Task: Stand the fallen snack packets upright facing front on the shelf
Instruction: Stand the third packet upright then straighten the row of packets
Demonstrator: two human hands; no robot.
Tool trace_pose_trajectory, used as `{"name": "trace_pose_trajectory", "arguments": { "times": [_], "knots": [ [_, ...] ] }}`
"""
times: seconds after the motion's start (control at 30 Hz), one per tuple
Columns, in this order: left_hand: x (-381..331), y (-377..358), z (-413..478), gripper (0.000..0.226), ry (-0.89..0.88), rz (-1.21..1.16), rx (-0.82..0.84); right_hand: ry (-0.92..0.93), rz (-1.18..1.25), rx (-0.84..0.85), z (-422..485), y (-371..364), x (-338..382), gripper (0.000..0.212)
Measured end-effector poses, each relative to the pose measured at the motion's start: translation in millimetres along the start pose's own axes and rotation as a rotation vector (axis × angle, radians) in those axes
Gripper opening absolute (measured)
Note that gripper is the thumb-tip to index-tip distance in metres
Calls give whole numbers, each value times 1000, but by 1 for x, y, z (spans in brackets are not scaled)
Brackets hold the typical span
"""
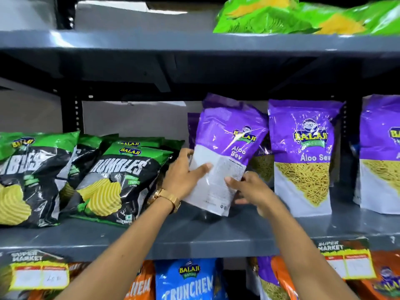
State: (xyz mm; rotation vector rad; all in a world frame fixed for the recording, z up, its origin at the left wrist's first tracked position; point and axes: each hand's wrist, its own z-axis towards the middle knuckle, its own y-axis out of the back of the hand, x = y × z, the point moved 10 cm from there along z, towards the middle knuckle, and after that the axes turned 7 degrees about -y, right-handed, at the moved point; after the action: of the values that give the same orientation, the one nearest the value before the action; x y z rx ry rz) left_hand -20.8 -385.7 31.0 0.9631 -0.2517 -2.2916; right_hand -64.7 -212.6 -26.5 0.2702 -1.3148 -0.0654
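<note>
A purple and white Aloo Sev packet (225, 148) is held in both hands just above the grey middle shelf (194, 232), tilted to the right and turned partly sideways. My left hand (186, 176) grips its lower left edge, thumb across the white panel. My right hand (249, 189) holds its lower right corner. Another Aloo Sev packet (302, 156) stands upright facing front just to the right. A further one (381, 152) stands at the far right edge. More purple packets sit behind the held one, mostly hidden.
Green and black Rumbles chip bags (112, 178) lean back on the left of the shelf. Green packets (281, 16) lie on the shelf above. Blue and orange Crunchem bags (186, 280) fill the shelf below, with yellow price tags (346, 263) on the shelf edge.
</note>
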Motion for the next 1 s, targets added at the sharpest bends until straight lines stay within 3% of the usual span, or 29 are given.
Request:
{"name": "trace_pose_trajectory", "arguments": {
  "times": [0.07, 0.2, 0.4, 0.67, 0.77, 0.87, 1.0],
  "knots": [
    [6, -9, 3, 62, 18, -19, 6, -9, 0, 3, 15, 6, 2, 10],
    [28, -30, 14, 75, 57, -8, 16, -8, -24, -108, 53, 17, -5, 23],
    [65, -50, 43, 76, 119, -35, -40, 0, 35, -199, 97, 18, -28, 21],
    [86, -59, 60, 86, 154, -1, -50, -14, 0, -458, 107, 27, -37, 25],
    [97, -57, 59, 84, 140, -27, -44, 14, -58, -447, 108, 19, -41, 28],
    [108, -56, 52, 65, 134, -87, -86, 0, -29, -384, 104, 14, -42, 42],
    [116, -58, 49, 53, 127, -146, -86, -50, 204, -350, 102, 16, -48, 70]
  ]
}}
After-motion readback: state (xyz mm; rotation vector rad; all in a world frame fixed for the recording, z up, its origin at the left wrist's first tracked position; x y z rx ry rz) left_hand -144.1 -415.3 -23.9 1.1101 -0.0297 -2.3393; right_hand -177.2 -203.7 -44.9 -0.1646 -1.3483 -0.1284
